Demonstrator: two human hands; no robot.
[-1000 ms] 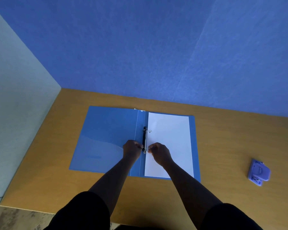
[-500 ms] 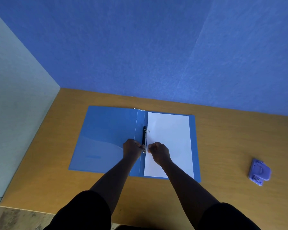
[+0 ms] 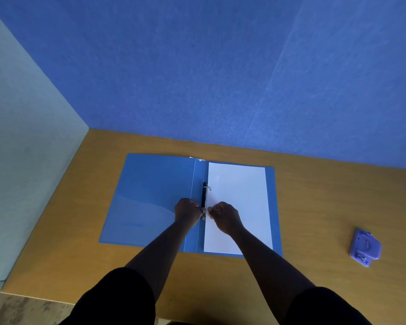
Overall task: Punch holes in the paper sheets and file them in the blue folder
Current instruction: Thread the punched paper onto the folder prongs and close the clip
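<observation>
- The open blue plastic folder point(image 3: 150, 202) lies flat mid-table, spine running near to far.
- The white paper sheets point(image 3: 239, 195) rest on its right half, long axis likewise.
- Our left hand point(image 3: 188, 211) and right hand point(image 3: 225, 216) pinch the near metal ring point(image 3: 204, 215); we judge closing it comes next.

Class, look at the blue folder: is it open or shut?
Open. The folder lies spread flat, both covers showing, paper on its right half, rings exposed.

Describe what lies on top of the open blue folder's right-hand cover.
White paper sheets lie flat on the blue folder, beside its ring mechanism. The left hand and right hand pinch at the lower ring, hiding it.
</observation>
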